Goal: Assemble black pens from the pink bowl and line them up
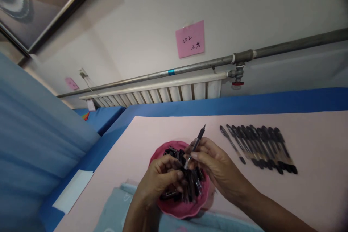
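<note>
As seen from the head camera, grips one pen (pixel 195 146) between thumb and fingers of the right hand (pixel 208 157), closed narrowly on the clear barrel. Points the bare tip and black grip section upward and slightly to the right, with the lower end of the barrel slanting toward the left hand (pixel 166 174). Holds the left hand with fingers curled and nearly together, just beside that lower end; cannot tell whether touching the pen or enclosing a small part, owing to blur and overlap. Holds both hands over a pink bowl (pixel 174 212) with a scalloped rim. Inside the bowl: a loose heap of dark and clear pen parts (pixel 192 188), partly hidden by the left hand. Right of the bowl, apart from it: a row of black-and-clear pens (pixel 262 148), laid side by side at a slant, with a single pen (pixel 232 144) set slightly off at the left end. Beneath bowl and row: a pink sheet (pixel 130 152), spread over the blue surface (pixel 244 103). Beside the bowl, at lower edge of view: light-blue cloth (pixel 115 203). Far left: a white sheet (pixel 73 191) near a blue curtain (pixel 32 145). Along the wall: a white radiator (pixel 186 92), a grey pipe (pixel 201 66) and a pink note (pixel 190 39).
</note>
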{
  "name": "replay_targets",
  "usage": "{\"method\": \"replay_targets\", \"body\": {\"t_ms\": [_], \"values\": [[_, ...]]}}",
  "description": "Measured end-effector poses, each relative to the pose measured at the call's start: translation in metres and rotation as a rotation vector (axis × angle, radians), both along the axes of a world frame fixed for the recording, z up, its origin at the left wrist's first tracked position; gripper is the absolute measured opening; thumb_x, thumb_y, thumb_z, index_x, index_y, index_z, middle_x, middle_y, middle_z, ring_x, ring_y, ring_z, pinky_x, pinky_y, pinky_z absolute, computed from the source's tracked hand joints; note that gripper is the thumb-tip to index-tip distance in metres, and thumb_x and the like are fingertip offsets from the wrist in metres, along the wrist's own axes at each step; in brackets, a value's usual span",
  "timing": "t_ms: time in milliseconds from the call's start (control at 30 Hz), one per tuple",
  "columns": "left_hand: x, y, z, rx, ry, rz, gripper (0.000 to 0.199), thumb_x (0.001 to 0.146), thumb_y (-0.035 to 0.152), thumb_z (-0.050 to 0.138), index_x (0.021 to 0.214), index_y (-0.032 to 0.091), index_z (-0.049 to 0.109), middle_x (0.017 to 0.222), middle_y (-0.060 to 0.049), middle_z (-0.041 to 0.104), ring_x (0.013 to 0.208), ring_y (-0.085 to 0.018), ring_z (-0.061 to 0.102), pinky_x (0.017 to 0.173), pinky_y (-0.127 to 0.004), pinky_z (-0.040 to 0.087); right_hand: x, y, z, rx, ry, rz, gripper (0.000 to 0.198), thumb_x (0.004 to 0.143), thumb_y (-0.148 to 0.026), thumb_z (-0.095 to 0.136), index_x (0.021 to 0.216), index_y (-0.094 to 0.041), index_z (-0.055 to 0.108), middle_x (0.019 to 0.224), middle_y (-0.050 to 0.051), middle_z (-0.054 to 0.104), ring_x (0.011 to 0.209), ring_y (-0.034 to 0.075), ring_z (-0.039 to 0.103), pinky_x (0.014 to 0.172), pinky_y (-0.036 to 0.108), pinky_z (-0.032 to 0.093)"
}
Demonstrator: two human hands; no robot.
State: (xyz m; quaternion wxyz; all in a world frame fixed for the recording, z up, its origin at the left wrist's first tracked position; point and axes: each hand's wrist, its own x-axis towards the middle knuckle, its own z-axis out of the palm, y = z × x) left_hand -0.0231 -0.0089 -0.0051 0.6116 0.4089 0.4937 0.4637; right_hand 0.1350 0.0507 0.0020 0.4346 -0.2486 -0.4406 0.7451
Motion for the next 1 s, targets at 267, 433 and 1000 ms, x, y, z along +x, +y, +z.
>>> {"method": "replay_targets", "body": {"t_ms": [267, 433, 1000], "values": [[0.0038, 0.0011, -0.0030, -0.015, -0.107, 0.001, 0.016, 0.067, 0.018, 0.067, 0.079, 0.012, 0.057, 0.067, -0.003, 0.064, 0.050, -0.008, 0.058, 0.047, -0.017, 0.046, -0.0002, -0.0005, -0.0015, 0.029, -0.053, -0.004, 0.013, 0.071, -0.021, 0.059, 0.083, -0.019, 0.054, 0.074, -0.002, 0.060, 0.056, 0.010, 0.055, 0.058, 0.026, 0.042], [0.0049, 0.0033, -0.0069, 0.002, -0.094, 0.029, 0.016, 0.068, 0.019, 0.066, 0.078, 0.011, 0.057, 0.064, -0.004, 0.065, 0.049, -0.009, 0.058, 0.046, -0.018, 0.046, 0.0018, -0.0005, 0.0017, 0.085, -0.144, -0.013, 0.011, 0.070, -0.023, 0.059, 0.078, -0.019, 0.052, 0.069, -0.003, 0.059, 0.054, 0.010, 0.053, 0.056, 0.025, 0.041], [0.0075, 0.0057, -0.0076, 0.002, -0.105, 0.089, 0.016, 0.067, 0.020, 0.067, 0.075, 0.011, 0.056, 0.061, -0.003, 0.065, 0.046, -0.008, 0.057, 0.044, -0.017, 0.044, 0.0018, 0.0014, 0.0000, 0.099, -0.242, -0.009, 0.008, 0.069, -0.025, 0.057, 0.074, -0.019, 0.055, 0.058, -0.006, 0.049, 0.053, 0.010, 0.043, 0.052, 0.024, 0.034]]}}
